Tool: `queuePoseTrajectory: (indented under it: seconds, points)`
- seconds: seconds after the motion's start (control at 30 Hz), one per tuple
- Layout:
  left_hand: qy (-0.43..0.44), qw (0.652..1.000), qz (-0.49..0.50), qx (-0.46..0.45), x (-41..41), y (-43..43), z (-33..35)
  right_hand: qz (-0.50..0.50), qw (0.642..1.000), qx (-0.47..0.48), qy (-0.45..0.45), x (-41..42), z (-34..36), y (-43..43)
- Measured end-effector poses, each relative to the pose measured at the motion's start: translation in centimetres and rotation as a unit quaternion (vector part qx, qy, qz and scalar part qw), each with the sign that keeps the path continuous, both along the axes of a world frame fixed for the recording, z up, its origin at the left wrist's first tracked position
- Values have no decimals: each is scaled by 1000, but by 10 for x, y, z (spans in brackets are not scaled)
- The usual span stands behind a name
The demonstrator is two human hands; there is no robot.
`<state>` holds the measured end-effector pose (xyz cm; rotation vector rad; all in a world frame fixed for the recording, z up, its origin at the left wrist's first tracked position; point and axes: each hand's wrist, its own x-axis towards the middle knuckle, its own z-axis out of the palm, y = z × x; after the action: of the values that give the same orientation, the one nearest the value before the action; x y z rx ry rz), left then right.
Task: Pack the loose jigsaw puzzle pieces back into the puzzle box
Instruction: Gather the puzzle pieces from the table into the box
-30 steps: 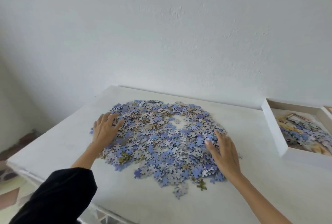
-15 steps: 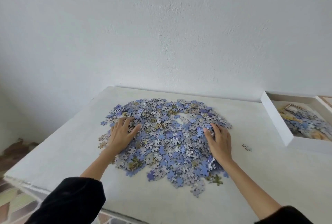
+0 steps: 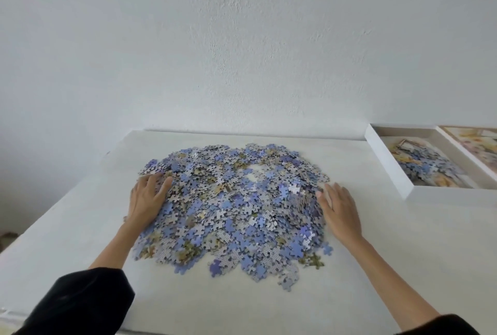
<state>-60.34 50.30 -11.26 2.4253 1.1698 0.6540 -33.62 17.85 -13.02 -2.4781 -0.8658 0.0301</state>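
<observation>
Head view: a white table (image 3: 349, 294) stands against a rough white wall (image 3: 242, 52). Puzzle pieces (image 3: 236, 211) lie heaped mid-table. Left hand (image 3: 146, 201) and right hand (image 3: 340, 213) press flat, fingers straight, against the heap's sides. Box (image 3: 387, 162), partly filled, sits far right.

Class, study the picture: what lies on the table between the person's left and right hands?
The heap of loose puzzle pieces fills the stretch between the left hand and right hand, as the head view shows.
</observation>
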Motion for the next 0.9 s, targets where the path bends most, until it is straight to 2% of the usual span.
queuePoseTrajectory:
  seconds: [0.13,0.23,0.33,0.4,0.47,0.6,0.73,0.9]
  points:
    - [-3,1000,-13,-11,-1,-8,6,63,991,88,75,-23,12,21]
    - [12,997,-61,52,1,-19,14,113,978,130,116,-22,28,22]
    - [11,979,-204,22,8,-41,22,177,976,54,113,-14,37,22]
    - [46,959,-278,28,16,-57,20,211,969,9,127,-12,38,24]
    - [87,945,-312,51,24,-71,16,234,963,-39,126,-14,39,30]
    - [171,919,-351,47,38,-85,17,271,951,-142,51,-23,40,45]
    - [228,907,-350,55,49,-90,15,258,953,-159,27,-23,45,52]
    - [184,918,-341,82,56,-90,16,249,964,-95,7,-26,48,54]
